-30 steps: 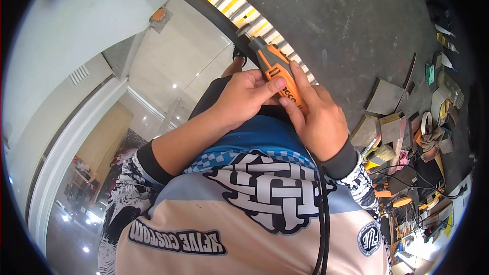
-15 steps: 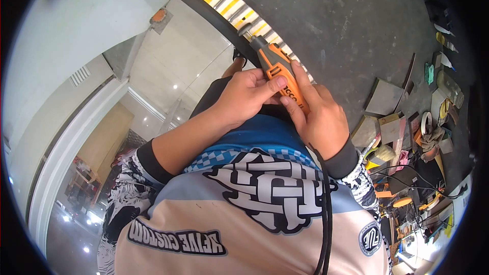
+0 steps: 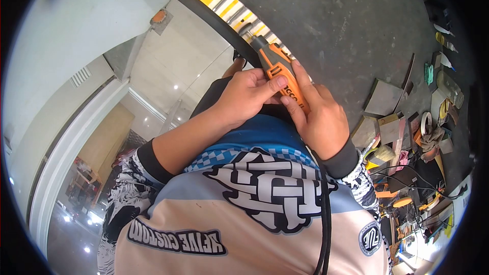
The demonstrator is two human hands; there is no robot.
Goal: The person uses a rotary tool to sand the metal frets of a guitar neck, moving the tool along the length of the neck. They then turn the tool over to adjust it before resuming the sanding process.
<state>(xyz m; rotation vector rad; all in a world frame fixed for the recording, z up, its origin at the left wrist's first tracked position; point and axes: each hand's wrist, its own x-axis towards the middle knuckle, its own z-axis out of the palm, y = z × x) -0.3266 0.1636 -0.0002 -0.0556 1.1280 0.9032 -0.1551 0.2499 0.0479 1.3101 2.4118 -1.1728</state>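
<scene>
An orange and grey rotary tool [image 3: 279, 66] lies between my hands, its round wheel tip [image 3: 245, 30] pointing up and left. My left hand [image 3: 249, 94] grips the tool from the left, thumb across its body. On the other side my right hand [image 3: 322, 114] is wrapped round its lower body, index finger stretched along it. Behind the tool runs a guitar neck [image 3: 229, 8] with a yellow headstock and pale and dark stripes across it. The wheel overlaps the neck's near edge in view; whether it touches cannot be made out.
The neck lies along the edge of a dark worktop [image 3: 336, 20]. At the right are flat blocks [image 3: 383, 97], a brush [image 3: 381, 156], a tape roll [image 3: 426, 122], black cables [image 3: 407, 175] and other tools. Tiled floor [image 3: 188, 46] shows at the left.
The guitar neck has shifted very slightly to the left in view. My hands and the rotary tool keep nearly the same place and grip.
</scene>
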